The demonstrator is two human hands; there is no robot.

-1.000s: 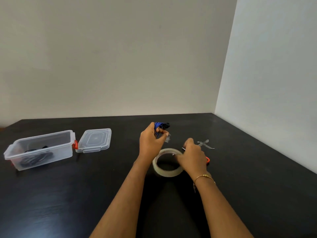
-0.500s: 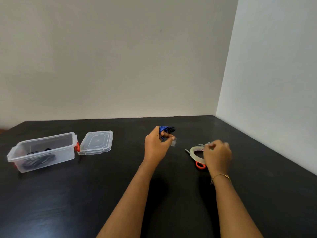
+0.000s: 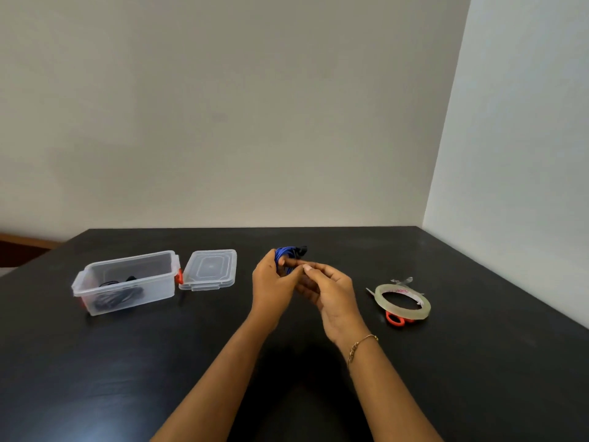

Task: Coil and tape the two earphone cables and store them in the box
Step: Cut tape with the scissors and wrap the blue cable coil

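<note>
My left hand [image 3: 274,283] grips the coiled blue earphone cable [image 3: 286,257] above the tabletop [image 3: 478,362], fingers curled round the bundle, while my right hand [image 3: 330,293] meets it with fingertips pinched at the coil; whether tape lies between them I cannot tell. The cable looks light, soft and springy, so I judge it best held across the bunched middle. A black cable [image 3: 116,295] already lies in the open box [image 3: 126,282]; the tabletop is matte black against plain walls.
</note>
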